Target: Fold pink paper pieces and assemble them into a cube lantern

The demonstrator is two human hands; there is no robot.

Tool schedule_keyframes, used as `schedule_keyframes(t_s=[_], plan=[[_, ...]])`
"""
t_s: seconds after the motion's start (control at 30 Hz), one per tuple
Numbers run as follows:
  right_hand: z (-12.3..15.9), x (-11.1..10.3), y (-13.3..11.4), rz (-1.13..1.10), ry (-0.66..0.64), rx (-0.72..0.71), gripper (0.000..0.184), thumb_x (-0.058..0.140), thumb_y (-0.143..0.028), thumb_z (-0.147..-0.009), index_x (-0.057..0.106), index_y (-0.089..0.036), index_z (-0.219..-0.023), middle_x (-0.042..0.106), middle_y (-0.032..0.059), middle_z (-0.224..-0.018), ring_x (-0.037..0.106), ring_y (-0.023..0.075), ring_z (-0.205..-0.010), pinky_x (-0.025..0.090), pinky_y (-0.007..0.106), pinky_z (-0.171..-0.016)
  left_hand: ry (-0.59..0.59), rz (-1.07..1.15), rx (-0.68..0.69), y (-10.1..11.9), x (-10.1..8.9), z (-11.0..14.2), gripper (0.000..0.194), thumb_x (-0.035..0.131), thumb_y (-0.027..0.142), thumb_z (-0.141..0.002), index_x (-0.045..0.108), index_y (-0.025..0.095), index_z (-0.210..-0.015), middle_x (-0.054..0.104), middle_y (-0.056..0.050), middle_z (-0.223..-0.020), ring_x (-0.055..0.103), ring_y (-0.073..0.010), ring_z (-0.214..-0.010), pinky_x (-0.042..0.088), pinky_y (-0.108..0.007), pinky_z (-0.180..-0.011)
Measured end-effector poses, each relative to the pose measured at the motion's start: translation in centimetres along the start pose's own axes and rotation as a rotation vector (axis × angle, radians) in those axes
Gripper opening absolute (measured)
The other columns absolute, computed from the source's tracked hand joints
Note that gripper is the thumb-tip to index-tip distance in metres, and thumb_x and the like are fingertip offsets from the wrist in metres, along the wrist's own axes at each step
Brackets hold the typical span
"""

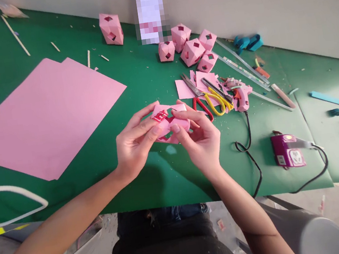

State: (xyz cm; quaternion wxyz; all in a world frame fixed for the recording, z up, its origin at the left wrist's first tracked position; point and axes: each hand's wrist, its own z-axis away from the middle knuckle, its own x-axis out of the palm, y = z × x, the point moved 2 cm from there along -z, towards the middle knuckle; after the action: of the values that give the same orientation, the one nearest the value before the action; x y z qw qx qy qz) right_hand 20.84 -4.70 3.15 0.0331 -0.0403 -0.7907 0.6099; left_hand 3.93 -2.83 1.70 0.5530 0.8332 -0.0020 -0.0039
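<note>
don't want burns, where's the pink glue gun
In the head view, the pink glue gun lies beyond and right of the right hand, just right of the yellow-handled scissors.

Bright, soft shadows, right corners dark

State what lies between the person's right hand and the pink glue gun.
In the head view, red scissor handles and yellow scissor handles lie between the right hand and the pink glue gun, among pink paper scraps.
</note>
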Motion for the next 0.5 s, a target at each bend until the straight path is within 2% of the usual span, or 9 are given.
schedule_keyframes(t_s=[0.17, 0.27, 0.37, 0.5], plan=[[0.0, 0.1, 0.1, 0.038, 0.012, 0.008, 0.019, 0.077, -0.037, -0.098, 0.077, -0.031, -0.115, 0.078, 0.0064, -0.132, 0.058, 0.0277, -0.153, 0.071, 0.038, -0.098, -0.014, -0.034, -0.014, 0.0, 0.0, -0.1, 0.02, 0.074, 0.04, -0.101, 0.086, 0.03, -0.113, 0.076, -0.005, -0.142, 0.073, -0.0279, -0.133, 0.069, -0.042, -0.106], [0.0, 0.0, 0.3, 0.043, -0.005, 0.015, 0.022, 0.077, -0.039, -0.098, 0.077, -0.031, -0.118, 0.076, 0.0064, -0.137, 0.057, 0.0282, -0.153, 0.072, 0.037, -0.095, -0.018, -0.039, -0.02, -0.1, 0.0, -0.1, 0.021, 0.074, 0.042, -0.101, 0.086, 0.029, -0.113, 0.076, -0.005, -0.142, 0.072, -0.029, -0.135, 0.068, -0.044, -0.108], [-0.1, -0.3, 0.4, 0.058, -0.056, 0.01, 0.029, 0.078, -0.043, -0.098, 0.077, -0.032, -0.125, 0.073, 0.0059, -0.146, 0.054, 0.0298, -0.156, 0.073, 0.038, -0.093, -0.003, -0.015, -0.021, -0.2, -0.1, 0.0, 0.02, 0.073, 0.041, -0.102, 0.085, 0.031, -0.115, 0.075, -0.005, -0.143, 0.07, -0.0293, -0.138, 0.067, -0.046, -0.11], [-0.4, -1.0, -0.1, 0.085, -0.168, -0.047, 0.038, 0.075, -0.042, -0.1, 0.073, -0.036, -0.138, 0.066, 0.0041, -0.157, 0.048, 0.0302, -0.16, 0.069, 0.044, -0.106, 0.01, 0.033, -0.003, -0.4, -0.3, -0.1, 0.019, 0.072, 0.037, -0.103, 0.084, 0.033, -0.117, 0.075, -0.004, -0.143, 0.071, -0.0283, -0.137, 0.068, -0.043, -0.107]])
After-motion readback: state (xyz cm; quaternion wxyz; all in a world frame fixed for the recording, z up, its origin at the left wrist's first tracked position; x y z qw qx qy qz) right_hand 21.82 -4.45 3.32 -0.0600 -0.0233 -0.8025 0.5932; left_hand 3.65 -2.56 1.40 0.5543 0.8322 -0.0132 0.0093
